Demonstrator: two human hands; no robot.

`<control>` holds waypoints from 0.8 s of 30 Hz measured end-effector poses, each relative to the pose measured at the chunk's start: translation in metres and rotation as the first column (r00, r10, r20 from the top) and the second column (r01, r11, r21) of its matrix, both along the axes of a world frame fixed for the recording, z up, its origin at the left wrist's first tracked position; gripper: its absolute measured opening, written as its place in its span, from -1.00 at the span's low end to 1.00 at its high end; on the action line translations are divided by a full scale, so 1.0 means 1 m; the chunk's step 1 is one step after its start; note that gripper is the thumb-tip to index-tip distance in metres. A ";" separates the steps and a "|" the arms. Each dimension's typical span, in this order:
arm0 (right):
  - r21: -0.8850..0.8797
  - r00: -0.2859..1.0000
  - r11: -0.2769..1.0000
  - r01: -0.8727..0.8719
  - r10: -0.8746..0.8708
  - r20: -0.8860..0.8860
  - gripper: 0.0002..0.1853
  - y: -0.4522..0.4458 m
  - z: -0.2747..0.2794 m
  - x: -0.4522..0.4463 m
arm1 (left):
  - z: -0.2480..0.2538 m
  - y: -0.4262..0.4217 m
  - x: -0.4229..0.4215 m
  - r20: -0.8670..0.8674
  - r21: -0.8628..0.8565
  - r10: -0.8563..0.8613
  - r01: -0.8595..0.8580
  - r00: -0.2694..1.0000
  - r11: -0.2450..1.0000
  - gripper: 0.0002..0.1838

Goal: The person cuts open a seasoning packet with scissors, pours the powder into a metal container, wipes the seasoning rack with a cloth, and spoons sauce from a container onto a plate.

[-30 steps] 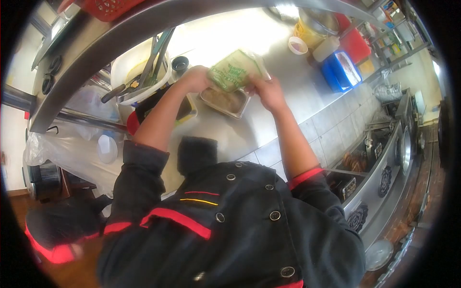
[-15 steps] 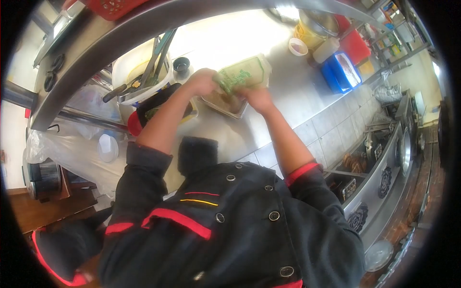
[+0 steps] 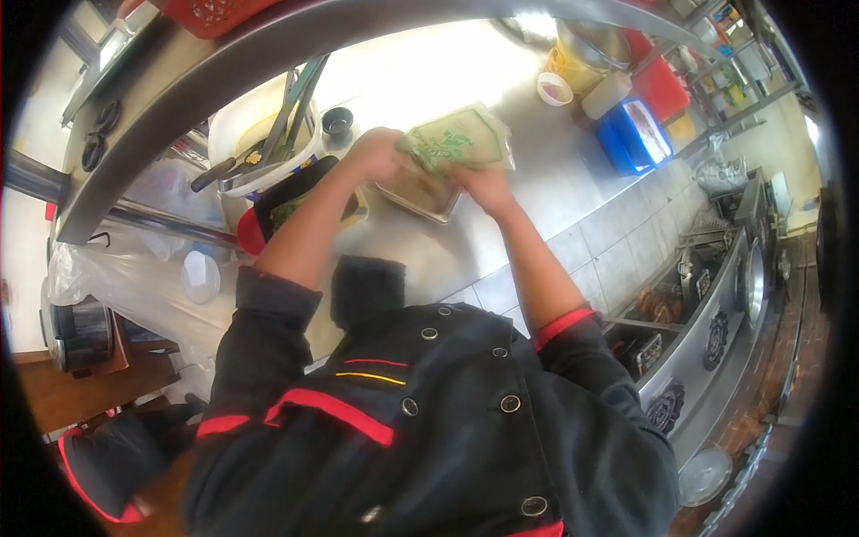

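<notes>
Both hands grip a clear plastic bag (image 3: 456, 139) with green printing and a green border; its contents look pale and flat. My left hand (image 3: 379, 156) is closed on the bag's left side. At its lower right edge, my right hand (image 3: 484, 186) pinches the plastic. Directly beneath is a shallow rectangular tray (image 3: 440, 216) with something brownish inside, partly hidden by the bag and hands. Left of my left forearm, a dark container (image 3: 277, 199) holds something green. Close by stands a small black cup (image 3: 337, 121).
A white bucket (image 3: 227, 143) with long-handled utensils stands at left. On the counter's right are a white cup (image 3: 554, 89), a yellow bucket (image 3: 562, 64) and a blue container (image 3: 616, 143). A metal shelf edge (image 3: 295, 46) curves overhead. Cooking equipment (image 3: 707, 322) lines the right.
The bag has shifted slightly right and its printed face is now spread flatter between my hands. More of the tray's near right corner shows beneath it.
</notes>
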State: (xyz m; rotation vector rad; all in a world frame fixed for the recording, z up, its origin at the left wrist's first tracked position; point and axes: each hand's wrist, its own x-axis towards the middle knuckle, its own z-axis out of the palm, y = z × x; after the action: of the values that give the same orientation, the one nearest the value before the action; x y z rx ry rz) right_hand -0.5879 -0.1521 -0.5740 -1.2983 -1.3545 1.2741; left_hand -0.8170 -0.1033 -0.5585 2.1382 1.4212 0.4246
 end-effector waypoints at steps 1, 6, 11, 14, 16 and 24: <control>0.011 0.997 0.999 -0.032 0.031 0.076 -0.82 0.000 -0.002 0.003 | 0.001 0.000 -0.001 0.038 -0.039 0.014 -0.012 0.999 0.999 -0.72; 0.000 0.988 0.996 -0.086 0.085 0.128 -0.76 0.001 -0.018 0.005 | 0.007 -0.003 -0.001 0.134 -0.085 0.043 -0.032 0.990 0.996 -0.70; -0.152 0.994 0.988 -0.029 0.044 0.098 -0.77 -0.003 0.003 0.005 | 0.010 0.001 -0.005 0.004 0.008 -0.002 0.002 1.000 1.000 -0.66; -0.112 0.991 0.994 -0.002 -0.013 -0.132 -0.77 0.001 -0.004 0.014 | 0.011 0.000 -0.007 -0.025 -0.029 0.005 -0.005 1.000 1.000 -0.66; -0.122 0.994 0.992 0.021 -0.033 -0.103 -0.81 0.000 -0.002 0.018 | 0.011 0.000 -0.008 -0.052 -0.046 0.013 -0.016 0.999 0.999 -0.67; -0.158 0.983 0.987 0.040 -0.067 -0.172 -0.76 -0.001 -0.004 0.022 | 0.006 0.003 -0.012 0.180 -0.287 0.145 -0.089 0.973 0.954 -0.70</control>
State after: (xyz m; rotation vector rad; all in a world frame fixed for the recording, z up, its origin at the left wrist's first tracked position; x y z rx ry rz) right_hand -0.5655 -0.1527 -0.5780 -1.2834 -1.1083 1.4430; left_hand -0.8285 -0.1001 -0.5527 1.7439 1.4065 0.4417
